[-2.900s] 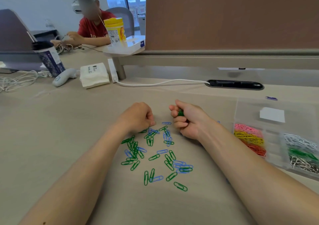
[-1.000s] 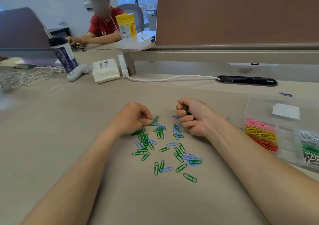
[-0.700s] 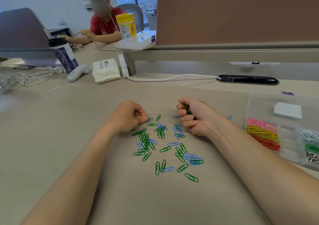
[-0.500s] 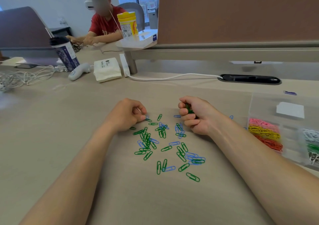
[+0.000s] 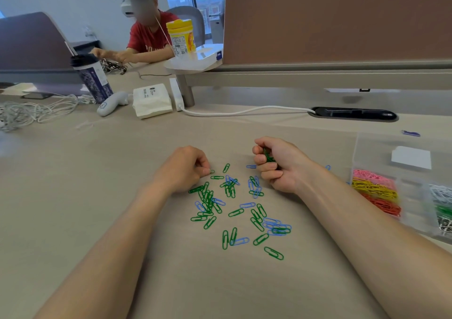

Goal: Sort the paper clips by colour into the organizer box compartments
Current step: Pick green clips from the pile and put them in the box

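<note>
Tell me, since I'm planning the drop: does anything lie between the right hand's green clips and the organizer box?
Nothing visible blocks it. The right hand grips the green clips, and only bare table with one flat blue clip lies between it and the organizer box at its right.

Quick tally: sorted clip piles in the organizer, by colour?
pink pile: 1
yellow pile: 1
red pile: 1
white pile: 1
green pile: 1
pale pile at the frame edge, colour unclear: 1
Total: 6 piles in the organizer box
</note>
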Demonstrator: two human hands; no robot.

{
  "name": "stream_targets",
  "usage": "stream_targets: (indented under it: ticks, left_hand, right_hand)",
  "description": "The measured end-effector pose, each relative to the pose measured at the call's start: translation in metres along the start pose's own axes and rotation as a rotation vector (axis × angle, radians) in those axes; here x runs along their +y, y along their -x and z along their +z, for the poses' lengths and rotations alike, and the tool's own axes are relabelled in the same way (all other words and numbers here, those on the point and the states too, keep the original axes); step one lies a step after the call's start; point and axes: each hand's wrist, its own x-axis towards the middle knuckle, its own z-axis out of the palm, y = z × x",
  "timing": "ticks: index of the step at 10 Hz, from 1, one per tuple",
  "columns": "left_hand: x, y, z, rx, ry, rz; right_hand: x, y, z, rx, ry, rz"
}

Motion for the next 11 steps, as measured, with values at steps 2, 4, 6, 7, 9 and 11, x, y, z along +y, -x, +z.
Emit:
stream_targets:
  ticks: [2, 4, 6, 7, 9, 11]
  left_hand:
    - [0.012, 0.003, 0.004, -0.058, 0.099, 0.063]
    - [0.02, 0.004, 0.005, -0.075, -0.048, 0.025]
    - [0.036, -0.004, 0.015, 0.136, 0.238, -0.163]
    - [0.042, -0.009, 0.023, 0.103, 0.199, -0.201]
    - [0.048, -0.017, 0.027, 0.07, 0.015, -0.233]
    - [0.05, -0.017, 0.025, 0.086, -0.024, -0.192]
  right_hand:
    - [0.0, 0.001, -0.001, 0.002, -0.01, 0.0]
    - [-0.002, 0.002, -0.001, -0.002, -0.017, 0.0]
    - [-0.004, 0.002, 0.0, -0.001, -0.016, -0.008]
    - [-0.006, 0.003, -0.001, 0.003, -0.009, -0.018]
    - [-0.005, 0.001, -0.001, 0.005, -0.004, -0.022]
    - [-0.006, -0.001, -0.002, 0.008, -0.009, -0.028]
